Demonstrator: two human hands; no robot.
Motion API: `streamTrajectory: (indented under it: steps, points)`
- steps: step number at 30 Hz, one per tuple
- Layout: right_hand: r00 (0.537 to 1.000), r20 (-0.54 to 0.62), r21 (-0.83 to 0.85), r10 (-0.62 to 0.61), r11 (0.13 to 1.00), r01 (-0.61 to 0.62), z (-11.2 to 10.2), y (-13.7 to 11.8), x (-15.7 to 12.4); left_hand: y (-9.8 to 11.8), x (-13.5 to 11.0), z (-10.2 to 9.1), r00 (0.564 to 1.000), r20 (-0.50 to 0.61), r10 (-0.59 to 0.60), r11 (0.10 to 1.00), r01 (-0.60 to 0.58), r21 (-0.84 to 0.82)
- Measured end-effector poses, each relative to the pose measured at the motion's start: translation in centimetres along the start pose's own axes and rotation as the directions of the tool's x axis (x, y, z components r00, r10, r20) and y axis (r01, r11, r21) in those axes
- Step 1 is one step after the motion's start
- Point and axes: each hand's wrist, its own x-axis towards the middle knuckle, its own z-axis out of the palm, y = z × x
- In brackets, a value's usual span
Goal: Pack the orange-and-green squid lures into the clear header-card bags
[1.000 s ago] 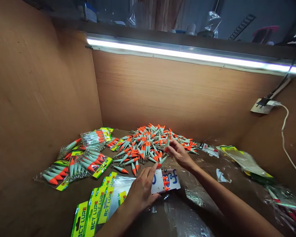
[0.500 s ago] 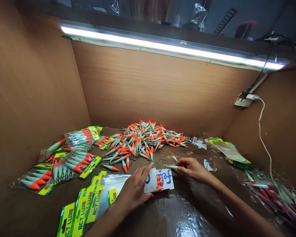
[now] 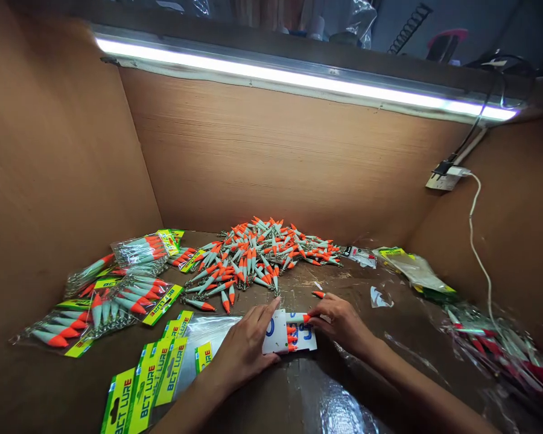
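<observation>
My left hand [image 3: 247, 337] is closed round the left part of a small white holder [image 3: 276, 333] with blue handwriting. Orange tips of fishing lures [image 3: 292, 339] show side by side in the holder's opening. My right hand [image 3: 341, 322] pinches a pale lure with an orange end [image 3: 304, 317], which lies along the holder's far edge. Another lure, its orange tip [image 3: 318, 294] showing, sticks out from the right hand above the index finger; most of it is hidden. Beyond the hands lies a heap of orange and pale-green lures [image 3: 253, 253] with metal hooks.
Packed bags of lures [image 3: 138, 292] are piled at the left. Yellow-green headed plastic bags [image 3: 149, 380] lie fanned beside my left forearm. At right are more empty-looking bags [image 3: 411, 268] and bagged red-and-white lures [image 3: 502, 349]. A white cable [image 3: 475, 241] hangs down the right wall.
My right hand has moved slightly left to the holder, bringing a lure onto its far edge. The left hand keeps its hold. The whole view has shifted a little.
</observation>
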Motion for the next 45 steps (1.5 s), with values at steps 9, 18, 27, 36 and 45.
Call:
streamTrajectory:
  steps: [9, 18, 27, 36, 45]
  points:
    - [0.962, 0.029, -0.206, -0.273, 0.940, 0.273, 2.9, -2.3, 2.4, 0.3, 0.1, -0.1, 1.000, 0.025, 0.015, 1.000, -0.015, -0.017]
    - [0.997, -0.042, -0.360, 0.067, 0.930, -0.077, -1.0, 4.4, 4.0, 0.1, 0.1, -0.3, 0.999, -0.028, 0.039, 0.999, -0.040, -0.036]
    - [0.984, -0.149, -0.243, 0.098, 0.961, -0.132, -2.5, 4.8, 3.0, 0.1, 0.2, -0.5, 0.999, -0.020, 0.047, 0.997, -0.048, -0.052]
    - [0.970, -0.001, 0.577, 0.241, 0.793, -0.197, -1.8, -0.8, -0.1, -0.2, 0.1, -0.2, 0.998, -0.023, 0.064, 0.994, -0.066, -0.091]
    - [0.994, -0.071, -0.004, -0.080, 0.997, 0.080, 1.7, -1.6, 2.2, -0.6, 0.2, 0.2, 0.996, -0.019, 0.084, 0.994, -0.085, -0.072]
